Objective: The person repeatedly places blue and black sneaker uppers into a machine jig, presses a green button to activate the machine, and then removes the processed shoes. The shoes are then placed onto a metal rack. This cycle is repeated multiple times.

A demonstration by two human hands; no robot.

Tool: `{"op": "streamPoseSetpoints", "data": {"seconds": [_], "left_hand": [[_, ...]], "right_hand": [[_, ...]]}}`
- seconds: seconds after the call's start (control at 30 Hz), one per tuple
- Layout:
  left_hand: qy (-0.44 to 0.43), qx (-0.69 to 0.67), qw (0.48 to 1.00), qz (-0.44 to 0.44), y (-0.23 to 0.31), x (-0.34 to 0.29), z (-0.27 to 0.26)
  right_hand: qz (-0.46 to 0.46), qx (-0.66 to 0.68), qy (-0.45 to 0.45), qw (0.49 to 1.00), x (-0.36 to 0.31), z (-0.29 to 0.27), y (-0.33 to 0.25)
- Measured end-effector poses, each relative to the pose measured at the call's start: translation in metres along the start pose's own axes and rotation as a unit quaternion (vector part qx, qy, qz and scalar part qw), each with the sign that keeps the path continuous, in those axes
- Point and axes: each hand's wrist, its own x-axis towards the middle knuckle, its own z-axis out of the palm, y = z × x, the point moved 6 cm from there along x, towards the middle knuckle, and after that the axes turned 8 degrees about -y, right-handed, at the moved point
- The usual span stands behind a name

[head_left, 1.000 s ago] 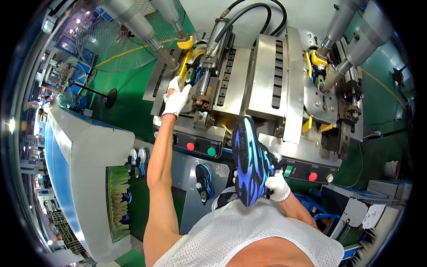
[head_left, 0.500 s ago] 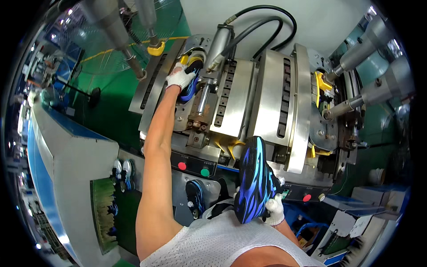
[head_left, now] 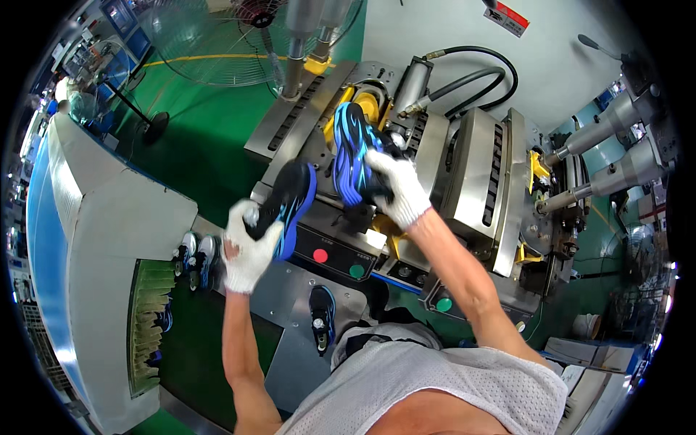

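Both my hands wear white gloves. My left hand [head_left: 248, 245] grips the heel end of a black-and-blue sneaker [head_left: 288, 199], which tilts upright just in front of the press's left side. My right hand [head_left: 397, 190] is closed on a second sneaker [head_left: 353, 148], its blue-and-black patterned sole turned up. That second sneaker is in front of the yellow pad [head_left: 368, 107] at the press's left station and partly covers it. Whether it touches the station, I cannot tell. Both hands' fingertips are partly hidden by the shoes.
Another sneaker [head_left: 321, 317] stands on the metal plate before the press. Several shoes [head_left: 205, 261] sit at a bristle-curtained opening [head_left: 152, 319] on the left. The press's right station [head_left: 533, 232], red button [head_left: 320, 255], hoses [head_left: 500, 72] and a wire fan [head_left: 217, 43] surround the work area.
My left hand has drawn its sneaker out of the left station, toward me. My right hand has carried the other sneaker from near my lap up to that station. The view has shifted.
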Motion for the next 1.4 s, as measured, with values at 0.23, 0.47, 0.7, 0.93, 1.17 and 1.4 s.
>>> {"op": "streamPoseSetpoints", "data": {"seconds": [0.23, 0.47, 0.7, 0.93, 1.17, 1.4], "left_hand": [[-0.07, 0.094, 0.948, -0.295, -0.117, -0.188, -0.007], [0.002, 0.094, 0.914, -0.394, -0.185, -0.314, 0.036], [0.023, 0.075, 0.929, -0.361, -0.207, -0.354, 0.114], [0.042, 0.133, 0.917, -0.374, -0.206, -0.354, 0.12], [0.068, 0.103, 0.933, -0.338, -0.2, -0.342, 0.116], [0.041, 0.09, 0.934, -0.344, -0.202, -0.345, 0.113]], "right_hand": [[-0.053, -0.267, 0.196, 0.942, 0.23, -0.083, 0.012], [0.111, -0.717, 0.272, 0.632, 0.286, -0.111, 0.056], [-0.063, -0.726, 0.289, 0.621, 0.259, -0.048, -0.03], [-0.026, -0.965, 0.025, 0.258, 0.348, -0.031, -0.068], [0.004, -0.987, 0.026, 0.16, 0.392, -0.075, -0.028], [-0.014, -0.995, -0.002, 0.097, 0.404, -0.105, -0.043]]}}
